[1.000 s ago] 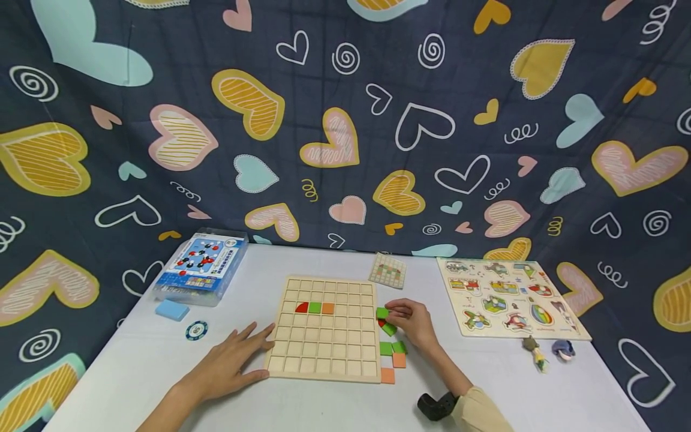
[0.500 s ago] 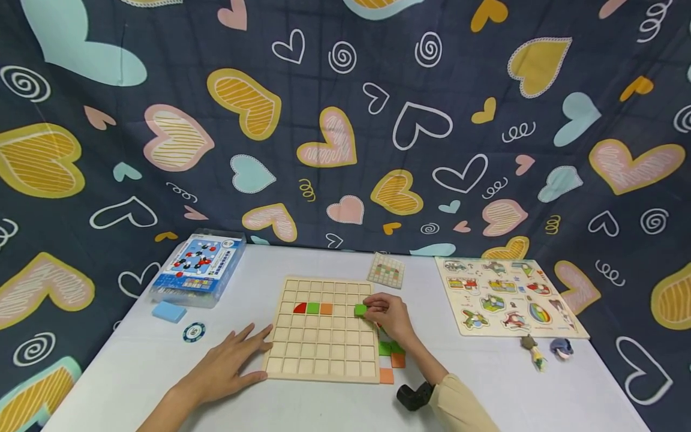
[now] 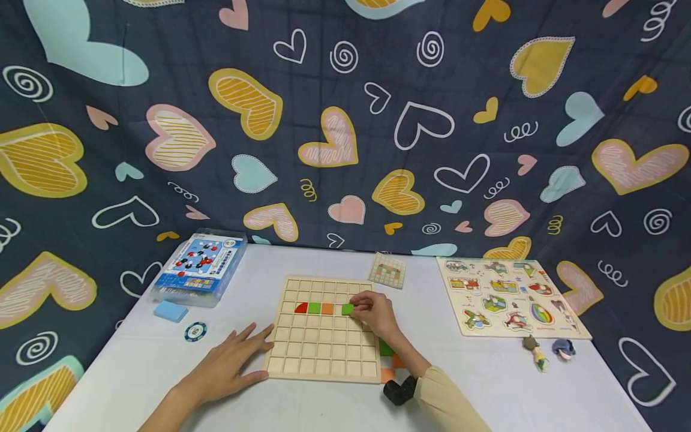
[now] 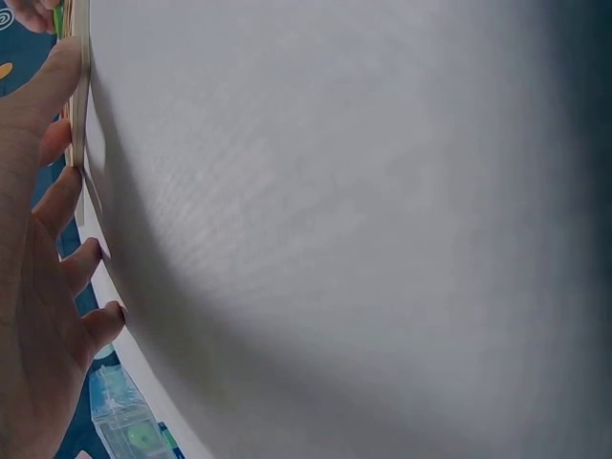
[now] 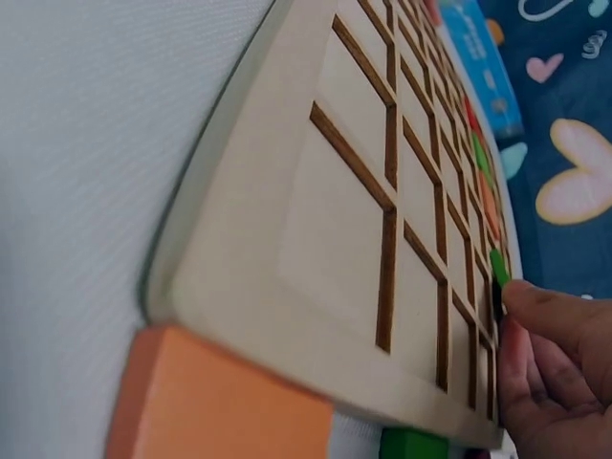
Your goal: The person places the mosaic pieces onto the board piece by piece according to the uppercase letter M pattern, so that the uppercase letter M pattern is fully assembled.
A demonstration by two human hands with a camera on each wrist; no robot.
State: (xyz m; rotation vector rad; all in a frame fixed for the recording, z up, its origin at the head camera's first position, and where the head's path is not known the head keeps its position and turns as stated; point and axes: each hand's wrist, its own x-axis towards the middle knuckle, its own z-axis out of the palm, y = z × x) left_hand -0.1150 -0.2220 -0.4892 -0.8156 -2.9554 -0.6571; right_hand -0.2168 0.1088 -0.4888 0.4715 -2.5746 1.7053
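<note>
Bright even light, blurred wrist views

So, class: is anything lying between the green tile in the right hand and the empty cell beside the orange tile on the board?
Nothing visible. The right hand pinches the green tile at the cell next to the orange tile on the wooden grid board.

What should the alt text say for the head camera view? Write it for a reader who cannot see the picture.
A person's right hand pinches a green tile over a wooden grid board, beside a row of red, green and orange tiles. The left hand rests flat on the white table, touching the board's left edge.
</note>
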